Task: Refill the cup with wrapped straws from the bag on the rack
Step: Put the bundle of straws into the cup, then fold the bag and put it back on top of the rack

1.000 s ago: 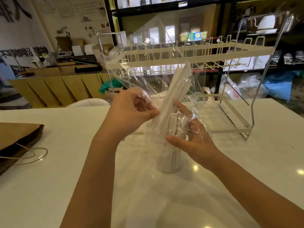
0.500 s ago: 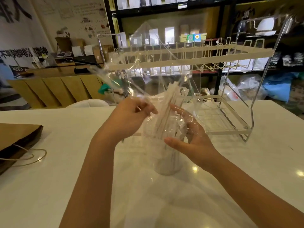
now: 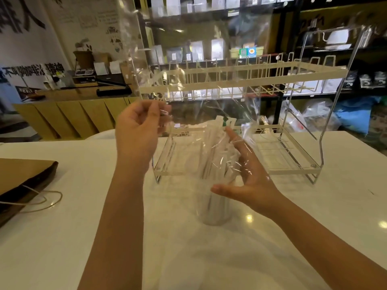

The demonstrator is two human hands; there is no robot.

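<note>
The left hand (image 3: 139,130), raised to the upper left of the cup (image 3: 213,206), has its fingers curled and its thumb and fingertips pinched on an edge of the clear plastic bag (image 3: 201,59), holding the film up so that it billows high above the cup and in front of the wire rack (image 3: 240,80). The right hand (image 3: 247,174) sits just right of the cup's mouth, open and cupped with fingers spread, palm turned toward the bundle of wrapped straws (image 3: 215,149); it steadies the bundle through a fold of the film rather than closing around it. The straws stand upright in the cup, their lower ends inside it and their tops leaning a little above the rim, with the bag draped around their upper part. The cup stands on the white table (image 3: 83,237), just in front of the rack's lower shelf. By the look of it, the refill is nearly done: the bag is off the rack and the straws are already in the cup. What seems left is to draw the film clear of the straws, and perhaps to put the bag away. Whether any straws remain loose inside the bag cannot be told, since the film is clear and blurred. Well to the left of the cup, a brown paper bag (image 3: 23,181) with cord handles lies at the table's edge.
</note>
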